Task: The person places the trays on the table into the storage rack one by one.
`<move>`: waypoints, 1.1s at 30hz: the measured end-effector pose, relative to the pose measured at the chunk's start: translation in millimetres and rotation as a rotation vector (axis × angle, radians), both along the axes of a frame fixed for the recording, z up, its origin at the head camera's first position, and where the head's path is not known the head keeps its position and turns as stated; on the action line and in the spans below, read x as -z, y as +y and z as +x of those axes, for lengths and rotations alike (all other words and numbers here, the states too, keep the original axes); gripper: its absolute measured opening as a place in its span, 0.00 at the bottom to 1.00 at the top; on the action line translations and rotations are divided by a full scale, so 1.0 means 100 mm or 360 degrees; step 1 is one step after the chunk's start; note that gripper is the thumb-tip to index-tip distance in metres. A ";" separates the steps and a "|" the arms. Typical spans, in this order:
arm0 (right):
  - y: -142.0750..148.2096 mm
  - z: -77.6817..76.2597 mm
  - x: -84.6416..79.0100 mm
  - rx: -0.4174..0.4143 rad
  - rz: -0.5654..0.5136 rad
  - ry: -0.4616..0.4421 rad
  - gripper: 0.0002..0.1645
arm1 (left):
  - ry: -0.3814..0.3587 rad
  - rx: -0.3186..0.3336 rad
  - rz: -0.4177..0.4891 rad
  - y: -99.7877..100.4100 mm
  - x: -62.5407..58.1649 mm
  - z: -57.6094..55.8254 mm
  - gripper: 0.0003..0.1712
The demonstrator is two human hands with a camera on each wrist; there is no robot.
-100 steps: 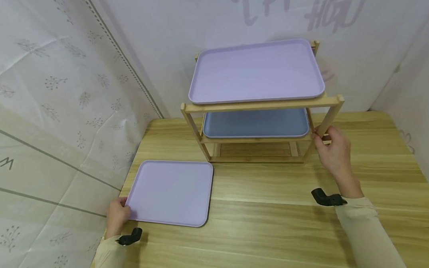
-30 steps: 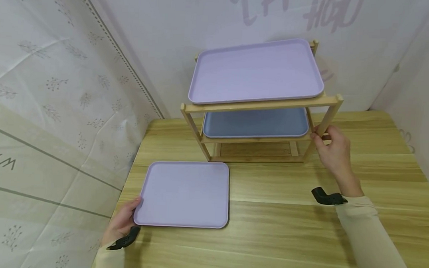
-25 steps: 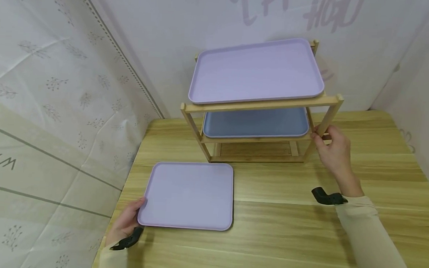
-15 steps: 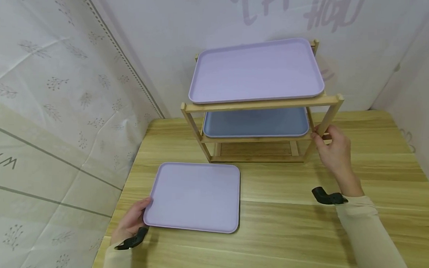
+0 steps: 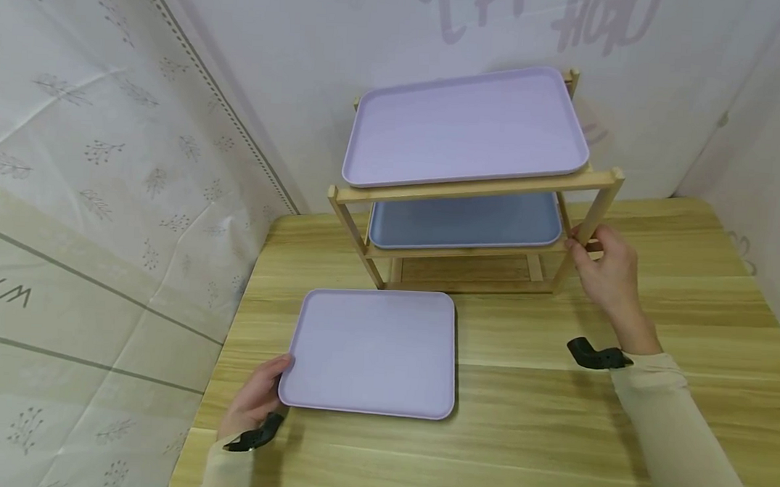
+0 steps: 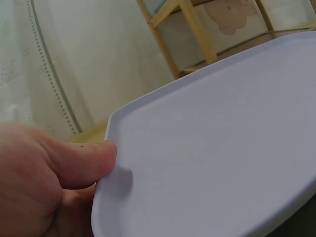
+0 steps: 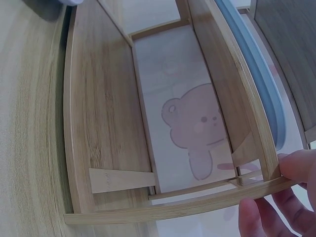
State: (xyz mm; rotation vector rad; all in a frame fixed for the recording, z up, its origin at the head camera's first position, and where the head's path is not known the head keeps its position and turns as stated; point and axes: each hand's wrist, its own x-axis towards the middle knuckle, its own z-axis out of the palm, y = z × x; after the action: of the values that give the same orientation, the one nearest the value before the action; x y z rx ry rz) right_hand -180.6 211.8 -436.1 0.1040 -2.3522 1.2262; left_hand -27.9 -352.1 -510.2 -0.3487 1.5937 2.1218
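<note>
A lilac rectangular tray [image 5: 372, 352] is held by its left edge in my left hand [image 5: 255, 394]. The left wrist view shows the thumb [image 6: 89, 160] on the tray's rim, with the other fingers partly hidden beneath. My right hand [image 5: 607, 275] grips the right front post of a wooden three-tier rack [image 5: 474, 253]; in the right wrist view the thumb and fingers [image 7: 296, 165] pinch that post. Another lilac tray [image 5: 467, 127] lies on the rack's top tier, slightly askew. On the middle tier rests a blue tray [image 5: 466, 221]. The bottom tier shows bare wood.
The rack stands on a wood-grain table [image 5: 519, 423] near the back wall. A patterned cloth [image 5: 105, 187] hangs along the left side, and a pale wall covering [image 5: 760, 143] rises at the right.
The left hand has carried the lower lilac tray to the right, until it lies in front of the rack. The left grip shifted along the edge. The right hand has stayed on the post.
</note>
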 end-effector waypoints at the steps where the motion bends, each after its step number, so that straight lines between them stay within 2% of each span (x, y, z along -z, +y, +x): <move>1: 0.00 0.00 0.00 0.0002 0.0002 0.0001 0.11 | 0.0003 0.0011 0.0016 0.02 0.01 -0.01 0.20; 9: 0.01 0.00 0.00 -0.0010 -0.0002 -0.0009 0.11 | 0.0004 0.0041 0.0107 0.20 0.04 -0.07 0.23; 17: 0.01 0.00 -0.01 -0.0018 -0.0002 -0.0009 0.11 | 0.0053 0.0156 0.0220 0.38 0.05 -0.11 0.25; 24: 0.01 0.00 0.00 -0.0008 -0.0005 -0.0015 0.11 | 0.0061 0.0160 0.0080 0.57 0.03 -0.13 0.19; 33: 0.02 0.00 0.00 -0.0020 0.0001 -0.0022 0.11 | -0.0050 0.0127 0.0091 0.76 0.01 -0.16 0.18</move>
State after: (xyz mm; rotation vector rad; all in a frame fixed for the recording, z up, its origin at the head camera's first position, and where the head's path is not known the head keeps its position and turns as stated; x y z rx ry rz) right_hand -180.7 213.4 -435.7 0.1109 -2.3668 1.2361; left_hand -44.1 -276.4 -511.7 -0.2932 1.5014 2.0865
